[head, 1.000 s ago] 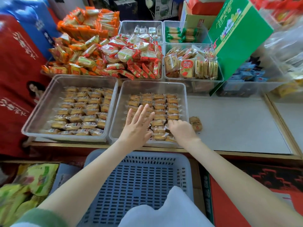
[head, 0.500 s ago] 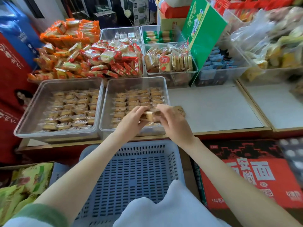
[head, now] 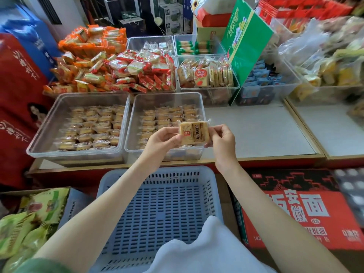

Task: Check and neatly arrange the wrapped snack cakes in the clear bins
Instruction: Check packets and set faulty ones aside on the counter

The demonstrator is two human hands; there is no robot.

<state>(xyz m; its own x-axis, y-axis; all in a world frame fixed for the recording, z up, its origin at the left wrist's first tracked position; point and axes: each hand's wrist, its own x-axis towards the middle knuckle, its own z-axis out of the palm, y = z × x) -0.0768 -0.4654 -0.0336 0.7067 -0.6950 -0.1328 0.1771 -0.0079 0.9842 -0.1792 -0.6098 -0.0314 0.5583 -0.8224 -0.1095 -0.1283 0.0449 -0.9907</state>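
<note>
Shop counter (head: 256,133), pale top, stock bins along the back. Blue slotted basket (head: 157,203) on the floor below the front edge, directly under the forearms.

Two clear bins side by side at the near edge. Left bin (head: 88,94): wrapped cakes in flat rows (head: 92,127), fairly even. Right bin (head: 167,94): more rows (head: 169,115), far end orderly; the near end is hidden behind the hands, so I cannot tell whether a gap is there.

One snack cake (head: 194,133), square, clear wrapper, printed label facing up to the camera. It is held in the air above the near right corner of the right bin, apart from the rows beneath.

Left hand (head: 163,140) pinches the cake's left edge, thumb on top and fingers curled under. Right hand (head: 222,138) pinches the right edge the same way. Narrow grips on both sides, at the margins only. Reads as the checking step.

Risks, as I judge them:
- The film looks slick, and edge pinches are light. If one hand releases to turn the pack, it may slip, landing on the rows and knocking them askew, or going past the bin rim into the basket.
- If it is set back with the label turned differently from its neighbours, or on top of them, the row loses its order.
- Pushing it in could shove the adjacent packs out of line.
</note>
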